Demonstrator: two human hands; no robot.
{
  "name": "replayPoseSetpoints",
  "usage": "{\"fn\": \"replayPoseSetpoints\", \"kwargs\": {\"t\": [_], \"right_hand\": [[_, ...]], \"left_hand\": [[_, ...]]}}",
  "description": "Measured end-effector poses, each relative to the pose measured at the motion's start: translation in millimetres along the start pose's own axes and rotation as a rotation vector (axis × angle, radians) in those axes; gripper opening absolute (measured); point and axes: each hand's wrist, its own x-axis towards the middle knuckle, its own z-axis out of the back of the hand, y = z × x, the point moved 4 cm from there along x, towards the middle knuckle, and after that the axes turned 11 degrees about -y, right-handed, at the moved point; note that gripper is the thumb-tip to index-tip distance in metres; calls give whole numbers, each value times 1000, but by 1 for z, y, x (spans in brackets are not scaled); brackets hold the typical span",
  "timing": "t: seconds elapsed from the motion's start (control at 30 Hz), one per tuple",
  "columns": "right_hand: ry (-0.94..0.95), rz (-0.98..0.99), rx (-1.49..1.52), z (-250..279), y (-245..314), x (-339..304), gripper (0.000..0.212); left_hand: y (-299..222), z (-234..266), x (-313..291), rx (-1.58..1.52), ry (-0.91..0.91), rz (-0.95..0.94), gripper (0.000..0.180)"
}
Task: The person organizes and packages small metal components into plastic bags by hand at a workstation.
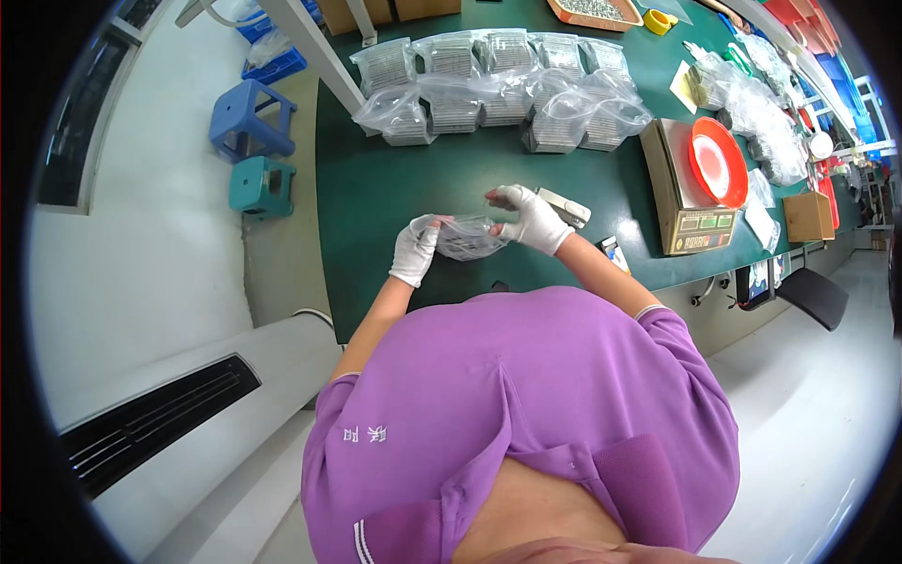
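Left hand (414,252) pinches clear bag (470,242) near front edge of bench (376,179), apparently steadying it; right hand (534,223) parted open alongside, contact unclear

A purple short-sleeved shirt (564,367) has white-edged cuffs (648,310), white-striped collar (404,534) and white embroidery (378,434), with white gloves (537,227).

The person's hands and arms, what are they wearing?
The left hand and right hand each wear a white glove, with some fingertips poking out bare. The forearms are bare. Above them are short purple sleeves with white trim at the edges.
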Motion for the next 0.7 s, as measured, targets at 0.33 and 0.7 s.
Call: {"fn": "replayPoseSetpoints", "kwargs": {"t": [0.33, 0.7], "right_hand": [[-233, -91, 22, -24, -19, -12, 21], [241, -536, 211, -31, -51, -101, 8]], "left_hand": [[13, -6, 5, 93, -178, 162, 40], [70, 6, -106, -281, 259, 645, 24]]}}
